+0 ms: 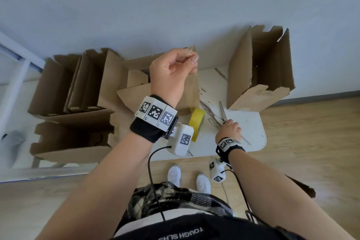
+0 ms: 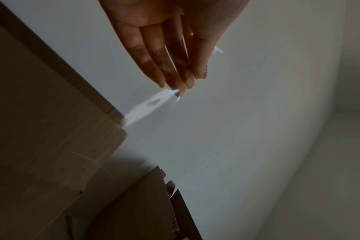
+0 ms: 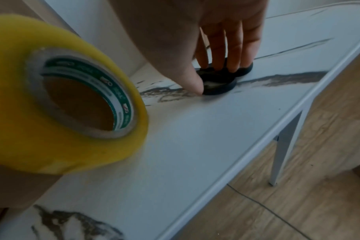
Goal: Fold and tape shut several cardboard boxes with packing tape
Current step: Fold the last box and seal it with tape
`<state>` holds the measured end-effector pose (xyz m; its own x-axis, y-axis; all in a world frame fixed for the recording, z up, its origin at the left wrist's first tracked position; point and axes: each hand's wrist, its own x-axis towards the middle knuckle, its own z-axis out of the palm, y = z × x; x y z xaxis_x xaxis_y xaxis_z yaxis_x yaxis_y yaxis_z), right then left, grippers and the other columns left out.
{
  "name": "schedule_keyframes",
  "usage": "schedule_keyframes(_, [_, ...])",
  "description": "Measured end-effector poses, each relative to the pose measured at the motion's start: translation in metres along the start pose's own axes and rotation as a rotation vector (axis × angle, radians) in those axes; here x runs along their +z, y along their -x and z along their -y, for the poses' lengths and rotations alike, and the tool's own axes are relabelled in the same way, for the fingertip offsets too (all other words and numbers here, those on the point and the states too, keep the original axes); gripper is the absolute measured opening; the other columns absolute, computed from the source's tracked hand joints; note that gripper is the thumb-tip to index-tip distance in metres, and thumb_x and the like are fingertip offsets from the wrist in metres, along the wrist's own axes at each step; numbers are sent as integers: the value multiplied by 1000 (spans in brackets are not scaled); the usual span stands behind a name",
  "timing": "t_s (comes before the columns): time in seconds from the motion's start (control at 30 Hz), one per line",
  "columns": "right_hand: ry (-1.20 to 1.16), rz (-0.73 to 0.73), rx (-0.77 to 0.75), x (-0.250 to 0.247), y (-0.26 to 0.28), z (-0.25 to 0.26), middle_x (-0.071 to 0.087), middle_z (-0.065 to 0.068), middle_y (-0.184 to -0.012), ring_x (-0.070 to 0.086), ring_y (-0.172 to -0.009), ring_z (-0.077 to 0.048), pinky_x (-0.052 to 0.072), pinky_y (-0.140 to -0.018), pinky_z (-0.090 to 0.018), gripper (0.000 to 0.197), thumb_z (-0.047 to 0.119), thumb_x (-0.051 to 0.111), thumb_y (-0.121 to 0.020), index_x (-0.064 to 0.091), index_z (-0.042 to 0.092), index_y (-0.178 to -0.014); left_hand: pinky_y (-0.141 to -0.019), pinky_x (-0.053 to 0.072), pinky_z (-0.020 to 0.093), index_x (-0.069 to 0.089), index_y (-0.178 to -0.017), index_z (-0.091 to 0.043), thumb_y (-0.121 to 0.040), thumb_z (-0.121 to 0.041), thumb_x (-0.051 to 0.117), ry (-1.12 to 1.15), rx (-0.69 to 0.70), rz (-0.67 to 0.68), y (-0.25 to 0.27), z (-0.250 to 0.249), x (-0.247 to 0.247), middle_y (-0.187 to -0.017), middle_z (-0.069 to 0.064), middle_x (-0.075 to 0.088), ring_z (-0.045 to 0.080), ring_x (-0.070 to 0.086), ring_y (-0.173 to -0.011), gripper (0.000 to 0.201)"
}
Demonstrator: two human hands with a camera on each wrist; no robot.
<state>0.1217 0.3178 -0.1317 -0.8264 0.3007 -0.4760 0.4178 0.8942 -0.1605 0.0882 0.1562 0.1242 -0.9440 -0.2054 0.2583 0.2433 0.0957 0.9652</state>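
Head view: my left hand (image 1: 171, 70) pinches tape strip (image 1: 193, 87) running up from tape roll (image 1: 197, 122); at roll's 3 o'clock my right hand (image 1: 228, 130) grasps scissors (image 1: 222, 110) on table (image 1: 251, 136).

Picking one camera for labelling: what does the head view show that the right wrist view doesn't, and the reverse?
Head only: the left hand pinching a tape strip pulled up from the yellow tape roll, the blades of the scissors, open cardboard boxes. Right wrist only: the black scissor handles under fingers and thumb, green print in the roll's core. Both: that roll, the right hand, the white table.
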Motion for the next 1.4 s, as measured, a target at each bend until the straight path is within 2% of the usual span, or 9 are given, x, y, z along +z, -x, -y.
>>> schedule_keyframes(0.23, [20, -26, 17, -6, -7, 4, 42, -15, -129, 48, -116, -31, 48, -89, -37, 36, 16, 49, -93, 45, 2, -126, -63, 52, 18, 69, -83, -20, -89, -2, 69, -15, -12, 18, -11, 4, 1, -75, -2, 71, 13, 69, -66, 19])
schedule_keyframes(0.5, [11, 40, -19, -9, -12, -1, 58, -18, -122, 56, -116, -34, 50, -90, -39, 33, 15, 57, -92, 42, 3, -119, -61, 51, 21, 68, -85, -17, -89, -8, 69, -41, -9, 40, -24, 8, -3, -77, 0, 71, 15, 69, -67, 10])
schedule_keyframes(0.63, [-137, 111, 6, -16, -7, -4, 65, -17, -108, 65, -100, -35, 53, -78, -36, 21, 20, 57, -93, 53, 3, -105, -60, 51, 22, 69, -86, -18, -89, -9, 69, -57, -6, 46, -31, 10, -3, -77, -2, 72, 16, 70, -67, 10])
schedule_keyframes(0.77, [-367, 191, 97, -30, -1, -13, 70, -9, -70, 62, -60, -25, 53, -56, -24, 25, 28, 63, -81, 67, 5, -72, -62, 52, 23, 69, -85, -16, -89, -6, 69, -61, -1, 77, -35, 9, -2, -78, 6, 72, 18, 70, -67, 11])
schedule_keyframes(0.83, [-428, 249, 105, -41, 2, -17, 66, -5, -60, 59, -55, -22, 46, -50, -18, 19, 21, 64, -79, 69, 8, -66, -61, 52, 22, 70, -85, -17, -89, -6, 70, -69, -11, 90, -35, 10, 0, -79, 7, 72, 18, 70, -67, 12])
schedule_keyframes(1.0, [-520, 224, 58, -62, 18, -19, 70, -12, -86, 69, -78, -30, 55, -62, -32, 17, 21, 58, -88, 62, 14, -103, -61, 51, 20, 70, -88, -13, -89, -7, 69, -114, -25, 96, -38, 7, 5, -79, 5, 73, 15, 70, -66, 6])
schedule_keyframes(1.2, [-507, 73, -98, -77, 37, -30, 71, -7, -91, 62, -75, -21, 45, -53, -24, 28, 15, 72, -86, 54, 18, -106, -65, 55, 24, 73, -91, -7, -89, -12, 69, -196, -8, 111, -42, 2, 7, -80, 2, 74, 16, 72, -69, 6])
schedule_keyframes(1.3, [-446, 114, -181, -83, 45, -35, 62, 0, -96, 58, -88, -21, 49, -68, -29, 56, 25, 92, -67, 53, 18, -106, -66, 55, 24, 73, -88, -9, -89, -10, 69, -192, -12, 109, -41, 2, 7, -77, 0, 73, 18, 73, -69, 4])
schedule_keyframes(1.4, [-391, 65, -235, -86, 49, -33, 60, 0, -104, 56, -95, -19, 51, -82, -32, 56, 27, 92, -66, 54, 18, -107, -65, 55, 24, 73, -87, -12, -89, -10, 69, -194, -3, 111, -38, 1, 6, -76, -1, 73, 18, 73, -69, 5])
